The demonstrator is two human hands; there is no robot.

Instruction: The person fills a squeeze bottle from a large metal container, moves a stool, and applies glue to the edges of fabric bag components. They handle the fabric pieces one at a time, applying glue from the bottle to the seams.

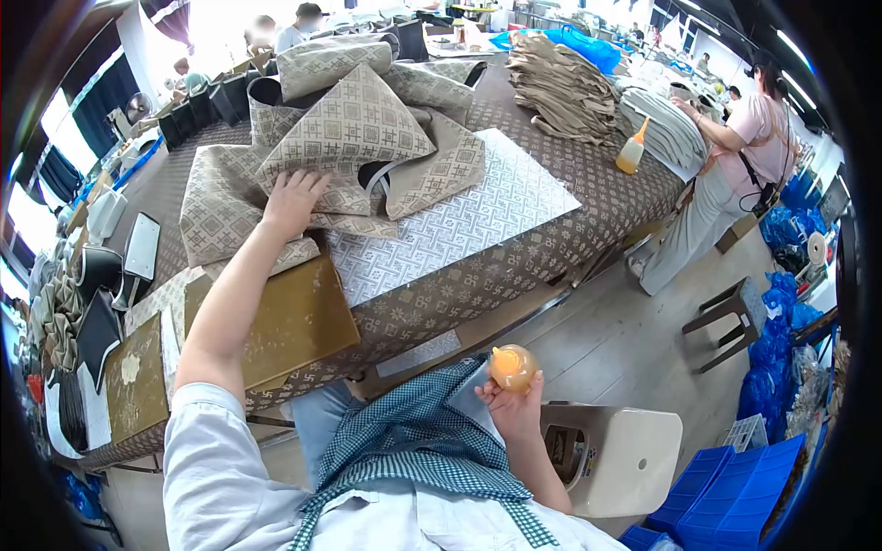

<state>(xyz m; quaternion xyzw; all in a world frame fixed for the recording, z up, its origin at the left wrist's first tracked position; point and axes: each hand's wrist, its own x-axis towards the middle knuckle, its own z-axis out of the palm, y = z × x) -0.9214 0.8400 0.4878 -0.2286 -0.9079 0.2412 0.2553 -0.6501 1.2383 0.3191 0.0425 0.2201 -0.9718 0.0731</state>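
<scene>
On the table, head view: patterned material lies bunched, partly over a white patterned sheet. My left fingers rest spread on that material. My right fingers are closed around an orange-topped squeeze bottle, held beside my checked apron.

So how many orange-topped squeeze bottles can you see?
2: one bottle in the right hand, another bottle on the table beside the grey stack. More may be hidden in the background.
</scene>
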